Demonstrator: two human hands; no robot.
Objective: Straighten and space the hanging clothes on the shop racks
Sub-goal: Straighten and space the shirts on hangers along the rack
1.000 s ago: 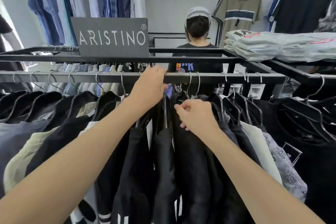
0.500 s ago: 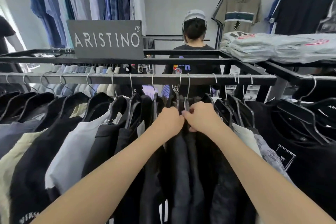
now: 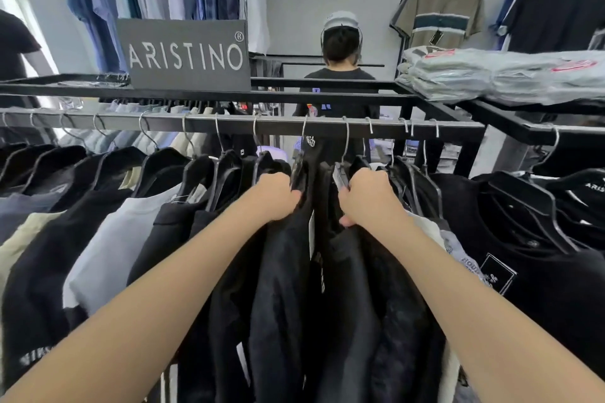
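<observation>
Moved apart since half a second ago: left hand point(image 3: 278, 196) and right hand point(image 3: 368, 198), then almost touching at the middle of the rail, now separated with a narrow gap opened between two dark garments. Left hand closed on the shoulder of a black garment point(image 3: 281, 271), just under its hanger hook; right hand closed on the neighbouring black garment point(image 3: 353, 288), with a white tag point(image 3: 339, 178) pressed beside the knuckles. Hanging clothes all on the metal rail point(image 3: 229, 123), wire hooks point(image 3: 345, 141) over it; spread more evenly on the left side, crowded at the right of the hands. Probably light and soft, so pulling at the cloth only would stretch or slide it off; better to take hold at the stiff hanger shoulder near the hook and slide along the rail. Hooks likely to glide easily on metal but also to tangle when packed closely. Behind the rack, a sign point(image 3: 185, 56), folded shirts in plastic point(image 3: 491, 75) on the shelf, and another person point(image 3: 340, 52) seen from the back.
</observation>
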